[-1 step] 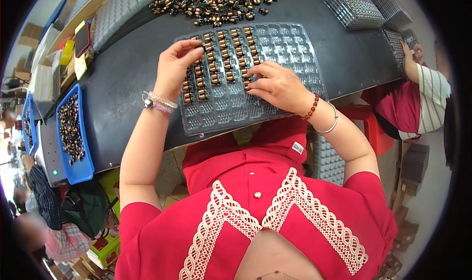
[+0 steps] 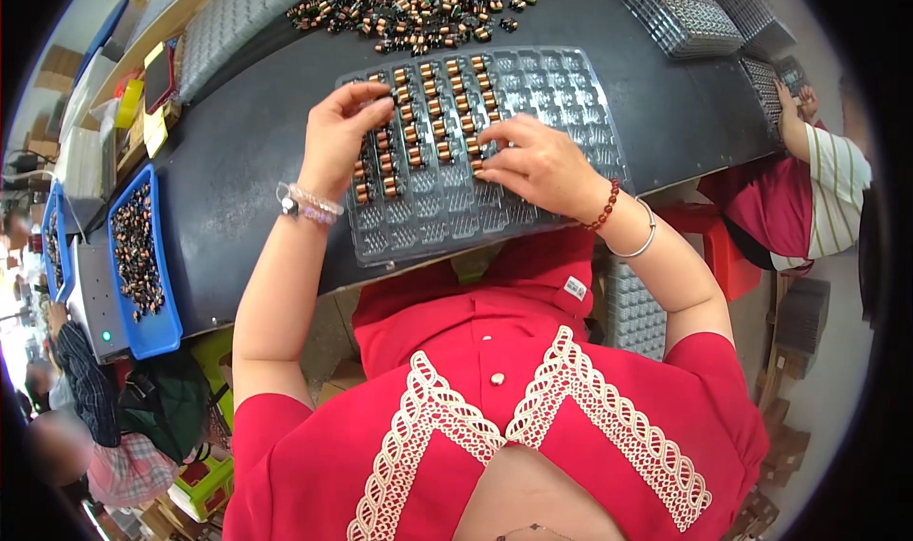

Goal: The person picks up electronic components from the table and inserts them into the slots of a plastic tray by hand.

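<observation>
A clear plastic tray (image 2: 585,146) of moulded pockets lies on the dark table. Several columns of small copper-wound coils (image 2: 442,149) fill its left and middle part, while pockets to the right and along the near edge hold none. Over the tray's left side, my left hand (image 2: 340,130) has thumb and forefinger drawn together; what sits between them is hidden. My right hand (image 2: 547,165) reaches in from the right, its thumb and fingers around a coil (image 2: 477,165) at the near end of a middle column.
A large heap of loose coils (image 2: 418,4) lies beyond the tray. Stacked clear trays (image 2: 670,13) stand far right, near another person's hands (image 2: 794,108). At left are a blue bin (image 2: 171,318) of small parts and a grey box (image 2: 95,294) with a green light.
My right hand has shifted very slightly around the coil at the column's near end. The left hand stays almost in place, and the tray looks the same.
</observation>
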Demonstrator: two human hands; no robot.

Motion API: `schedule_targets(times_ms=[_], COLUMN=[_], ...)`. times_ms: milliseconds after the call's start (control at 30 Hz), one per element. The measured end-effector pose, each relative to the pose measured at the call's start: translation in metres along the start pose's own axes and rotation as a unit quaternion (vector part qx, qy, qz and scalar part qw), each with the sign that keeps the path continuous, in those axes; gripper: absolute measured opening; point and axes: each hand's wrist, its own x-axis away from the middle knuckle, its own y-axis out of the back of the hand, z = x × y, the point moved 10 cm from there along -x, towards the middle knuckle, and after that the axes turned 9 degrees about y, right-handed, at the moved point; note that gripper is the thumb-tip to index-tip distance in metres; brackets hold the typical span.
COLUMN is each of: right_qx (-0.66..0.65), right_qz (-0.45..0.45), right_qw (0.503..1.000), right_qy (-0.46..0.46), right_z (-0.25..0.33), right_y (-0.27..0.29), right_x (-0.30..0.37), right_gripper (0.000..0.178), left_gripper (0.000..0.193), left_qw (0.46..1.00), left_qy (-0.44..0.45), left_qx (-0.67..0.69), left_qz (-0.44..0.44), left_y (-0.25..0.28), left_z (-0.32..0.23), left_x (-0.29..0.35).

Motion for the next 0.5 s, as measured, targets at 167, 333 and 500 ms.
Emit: schedule_targets(times_ms=[167,333,500], right_qx=[0.105,0.180,0.221], right_qz=[-0.079,-0.019,0.030], right_qw=[0.982,0.968,0.960], right_qy=[-0.132,-0.172,-0.170], right_z=[-0.116,-0.200,-0.205], right_y=[0.036,0.023,0.022], right_x=[-0.020,-0.035,-0.042], right_gripper=[0.016,0.020,0.028], left_gripper=[0.019,0.017,0.017], left_qw=[1.000,0.999,0.992], left_qy=[0.007,0.018,-0.090], left_qx=[0.026,0.038,-0.084], left_qz=[-0.007,-0.008,-0.008], left_y=[0.000,0.001,0.001], left_z=[0.015,0.007,-0.011], left_x=[0.006,0.011,0.033])
